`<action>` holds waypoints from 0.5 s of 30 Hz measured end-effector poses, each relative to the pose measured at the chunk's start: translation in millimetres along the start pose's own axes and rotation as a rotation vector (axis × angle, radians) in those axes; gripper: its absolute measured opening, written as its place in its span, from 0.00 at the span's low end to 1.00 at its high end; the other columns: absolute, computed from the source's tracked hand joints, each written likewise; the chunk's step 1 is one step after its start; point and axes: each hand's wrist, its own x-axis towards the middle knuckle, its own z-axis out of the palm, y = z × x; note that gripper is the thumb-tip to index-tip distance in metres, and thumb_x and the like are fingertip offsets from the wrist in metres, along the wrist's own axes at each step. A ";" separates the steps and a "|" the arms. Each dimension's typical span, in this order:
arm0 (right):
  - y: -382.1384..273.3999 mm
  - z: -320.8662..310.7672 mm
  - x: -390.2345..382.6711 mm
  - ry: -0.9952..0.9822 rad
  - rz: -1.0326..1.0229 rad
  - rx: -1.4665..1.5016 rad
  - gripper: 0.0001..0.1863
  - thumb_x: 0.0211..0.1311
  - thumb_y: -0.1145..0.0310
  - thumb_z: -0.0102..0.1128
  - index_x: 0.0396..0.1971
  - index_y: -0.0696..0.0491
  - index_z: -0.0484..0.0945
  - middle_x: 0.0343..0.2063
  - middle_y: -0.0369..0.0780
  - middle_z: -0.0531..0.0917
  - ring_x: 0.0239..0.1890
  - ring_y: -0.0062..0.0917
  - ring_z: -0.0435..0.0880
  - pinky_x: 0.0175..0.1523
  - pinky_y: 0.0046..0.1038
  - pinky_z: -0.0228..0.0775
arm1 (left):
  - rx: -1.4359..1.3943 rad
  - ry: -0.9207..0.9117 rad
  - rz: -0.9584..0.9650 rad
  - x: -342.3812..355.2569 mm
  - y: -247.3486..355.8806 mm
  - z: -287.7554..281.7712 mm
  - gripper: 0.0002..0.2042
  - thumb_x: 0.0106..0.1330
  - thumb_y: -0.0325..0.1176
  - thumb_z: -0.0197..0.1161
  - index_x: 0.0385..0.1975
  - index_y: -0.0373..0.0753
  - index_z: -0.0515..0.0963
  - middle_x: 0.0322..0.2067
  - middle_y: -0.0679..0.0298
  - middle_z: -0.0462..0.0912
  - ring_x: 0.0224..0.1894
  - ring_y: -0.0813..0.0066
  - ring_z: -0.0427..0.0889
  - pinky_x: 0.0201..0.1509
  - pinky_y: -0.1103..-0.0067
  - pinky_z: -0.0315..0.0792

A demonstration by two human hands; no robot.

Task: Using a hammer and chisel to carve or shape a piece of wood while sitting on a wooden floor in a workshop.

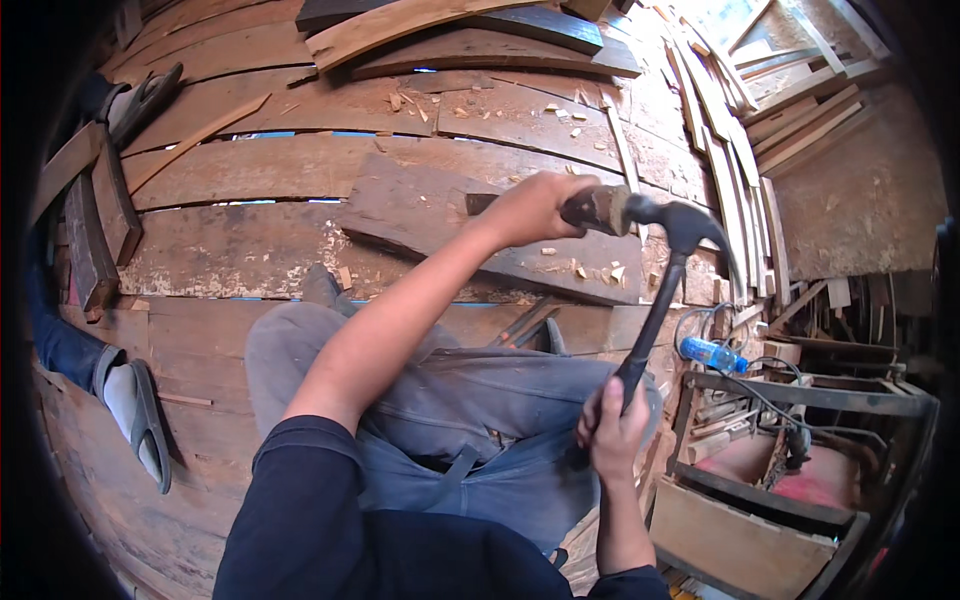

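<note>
My right hand point(615, 425) grips the black handle of a claw hammer point(680, 235), whose head is at the worn end of a short dark piece point(605, 208). My left hand point(530, 210) is closed round that piece, above a thick wooden board point(398, 200) on the plank floor. Whether the hammer face touches the piece I cannot tell. Pale chips point(588, 272) lie on the board, and my legs are bent beneath my forearms.
Another person's sandalled feet point(140, 420) are at the left, near leaning offcuts point(90, 235). Boards point(450, 55) are piled ahead, slats point(710, 120) at right. A metal-framed machine point(820, 390), cables and a plastic bottle point(712, 353) sit at lower right.
</note>
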 end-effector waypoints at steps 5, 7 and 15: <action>-6.4 -25.1 -7.3 0.258 -0.333 0.260 0.20 0.77 0.50 0.47 0.46 0.53 0.61 0.15 0.34 0.63 0.09 0.17 0.62 0.13 0.20 0.58 | 0.005 0.015 0.029 -3.7 -6.9 0.9 0.17 0.49 0.30 0.72 0.38 0.39 0.74 0.30 0.52 0.82 0.37 0.49 0.82 0.41 0.64 0.74; 0.6 -26.3 -7.3 0.334 -0.540 0.316 0.23 0.77 0.46 0.45 0.47 0.53 0.59 0.14 0.35 0.63 0.08 0.18 0.60 0.12 0.21 0.58 | 0.020 0.006 0.037 -3.0 -9.1 2.9 0.23 0.49 0.29 0.73 0.47 0.38 0.76 0.34 0.52 0.83 0.37 0.52 0.83 0.44 0.68 0.75; 46.1 0.4 -9.8 0.339 -0.026 0.199 0.15 0.79 0.54 0.45 0.50 0.51 0.64 0.16 0.33 0.63 0.11 0.16 0.62 0.14 0.20 0.60 | 0.157 -0.036 0.088 -8.8 -8.7 17.6 0.18 0.50 0.30 0.72 0.41 0.40 0.74 0.30 0.52 0.82 0.36 0.48 0.83 0.40 0.61 0.74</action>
